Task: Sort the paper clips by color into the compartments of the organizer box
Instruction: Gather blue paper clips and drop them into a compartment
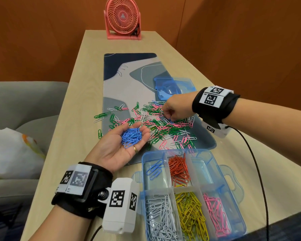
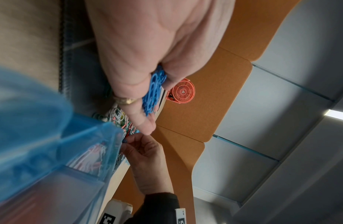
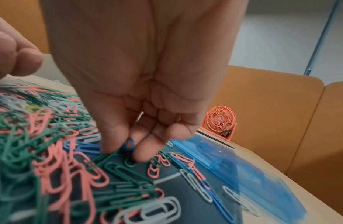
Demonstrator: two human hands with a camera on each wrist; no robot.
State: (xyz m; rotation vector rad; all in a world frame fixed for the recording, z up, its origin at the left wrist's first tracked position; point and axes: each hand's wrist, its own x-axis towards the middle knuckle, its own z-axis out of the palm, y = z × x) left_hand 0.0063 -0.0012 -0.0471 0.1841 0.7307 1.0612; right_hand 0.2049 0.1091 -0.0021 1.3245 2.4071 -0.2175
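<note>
Head view: nearest the camera, the organizer box (image 1: 233, 171) is seen open on the table (image 1: 73, 105), with white, yellow and pink clips in its near row and red clips and a few blue clips in its far row. Just beyond and to the left of it, the left hand (image 1: 122, 145) is held palm up above the mat (image 1: 115, 80), its fingers gently cupped round a heap of blue paper clips (image 1: 131, 137); a ring is worn on one finger. The same cupped hold is shown in the left wrist view, the blue heap (image 2: 153, 92) lying along the fingers. Farther out, the right hand (image 1: 176, 107) is lowered knuckles up onto the loose pile of mixed clips (image 1: 155, 124) spread across the mat. In the right wrist view a single blue clip (image 3: 129, 144) is pinched between thumb and fingertips (image 3: 144, 151), raised just above the green and pink clips. Beyond the pile the blue lid (image 1: 174, 86) is laid on the mat, and at the far end of the table a pink fan (image 1: 122, 18) is stood.
</note>
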